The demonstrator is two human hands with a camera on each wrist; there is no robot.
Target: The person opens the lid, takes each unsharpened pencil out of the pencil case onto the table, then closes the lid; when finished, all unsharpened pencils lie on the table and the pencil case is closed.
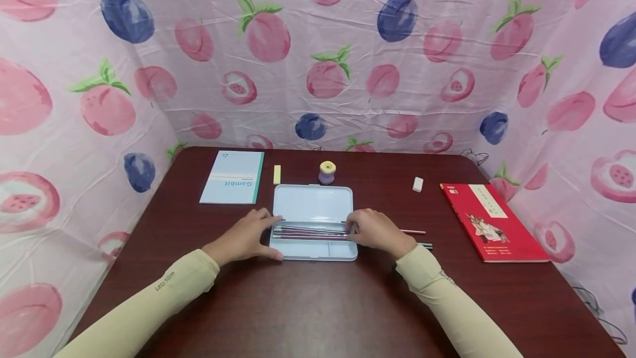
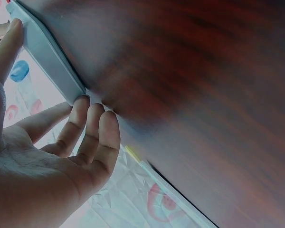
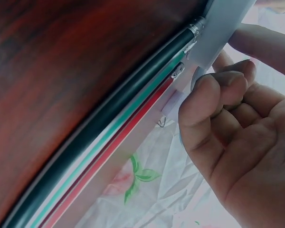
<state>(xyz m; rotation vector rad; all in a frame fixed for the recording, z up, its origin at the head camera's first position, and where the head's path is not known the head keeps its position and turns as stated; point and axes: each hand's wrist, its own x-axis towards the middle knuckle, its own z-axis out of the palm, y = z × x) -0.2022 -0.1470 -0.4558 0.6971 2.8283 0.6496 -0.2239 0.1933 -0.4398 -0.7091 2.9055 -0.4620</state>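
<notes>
The counter (image 1: 318,303) looks like dark reddish-brown wood with a smooth, softly glossy finish. The open pencil case (image 1: 313,203) looks like pale blue matt plastic or painted metal; which one cannot be told. The pencils (image 3: 109,128) have glossy lacquered barrels, and some end in shiny metal ferrules. The red book (image 1: 497,225) has a glossy paper cover. The backdrop (image 1: 318,59) is thin, creased cloth with a faint sheen.
</notes>
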